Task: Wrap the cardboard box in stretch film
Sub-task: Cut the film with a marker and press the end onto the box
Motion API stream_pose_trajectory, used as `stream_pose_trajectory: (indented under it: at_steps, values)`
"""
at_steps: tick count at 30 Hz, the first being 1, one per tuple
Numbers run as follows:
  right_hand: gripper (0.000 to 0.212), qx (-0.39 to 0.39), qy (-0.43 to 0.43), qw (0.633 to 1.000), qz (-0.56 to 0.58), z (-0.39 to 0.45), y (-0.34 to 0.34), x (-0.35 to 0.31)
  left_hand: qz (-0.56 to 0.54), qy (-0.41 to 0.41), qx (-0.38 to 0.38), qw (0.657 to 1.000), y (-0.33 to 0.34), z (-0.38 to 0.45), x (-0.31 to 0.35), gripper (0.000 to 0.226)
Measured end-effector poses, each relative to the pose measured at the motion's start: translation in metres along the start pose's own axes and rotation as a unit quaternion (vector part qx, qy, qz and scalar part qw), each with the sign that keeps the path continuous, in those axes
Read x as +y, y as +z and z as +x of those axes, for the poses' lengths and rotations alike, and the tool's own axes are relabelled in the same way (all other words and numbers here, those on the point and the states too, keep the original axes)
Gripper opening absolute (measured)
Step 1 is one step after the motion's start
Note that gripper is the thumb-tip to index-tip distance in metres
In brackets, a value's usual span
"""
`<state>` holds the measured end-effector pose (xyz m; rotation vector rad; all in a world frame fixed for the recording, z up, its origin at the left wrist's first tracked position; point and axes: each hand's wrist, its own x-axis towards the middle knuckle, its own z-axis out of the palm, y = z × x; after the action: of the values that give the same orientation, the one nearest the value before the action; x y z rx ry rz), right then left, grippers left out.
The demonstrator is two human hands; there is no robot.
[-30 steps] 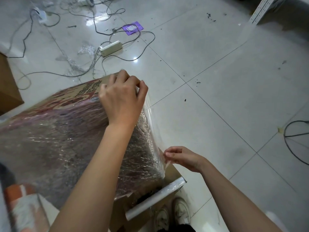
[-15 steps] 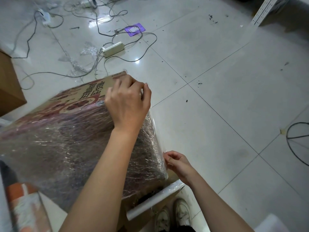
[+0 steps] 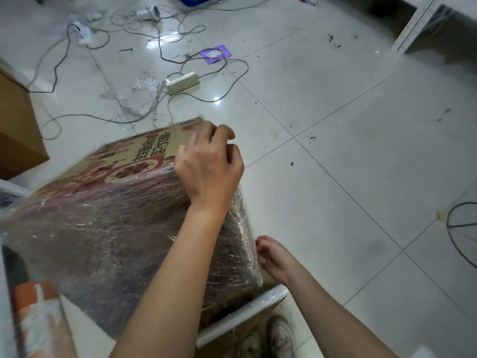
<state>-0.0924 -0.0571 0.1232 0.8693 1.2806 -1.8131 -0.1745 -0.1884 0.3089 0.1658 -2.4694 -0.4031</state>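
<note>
A printed cardboard box (image 3: 144,156) lies tilted on the floor, most of it under crinkled stretch film (image 3: 108,239); only its far top strip is bare. My left hand (image 3: 209,169) sits at the box's upper right edge, fingers curled and pinching the film there. Lower down, my right hand (image 3: 271,254) pinches the film's edge against the box's right side, near the bottom corner. The film roll (image 3: 242,313) lies just under the box on a cardboard flap.
A power strip (image 3: 182,81) with tangled cables, film scraps (image 3: 143,83) and a purple packet (image 3: 215,53) lie beyond the box. A brown carton (image 3: 18,135) stands left, a white perforated post (image 3: 418,24) far right. My shoes (image 3: 268,337) are below the roll.
My right hand has moved in and down to the box's lower right corner, drawing the loose film flat against the side. My left hand keeps its hold at the top edge.
</note>
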Motion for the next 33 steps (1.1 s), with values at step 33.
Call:
stream_pose_trajectory:
  at_steps: [33]
  values:
    - [0.032,-0.051,-0.330,0.934,-0.131,-0.066,0.074,-0.037,0.055,0.013,-0.058,0.997,0.004,0.011,-0.009,0.025]
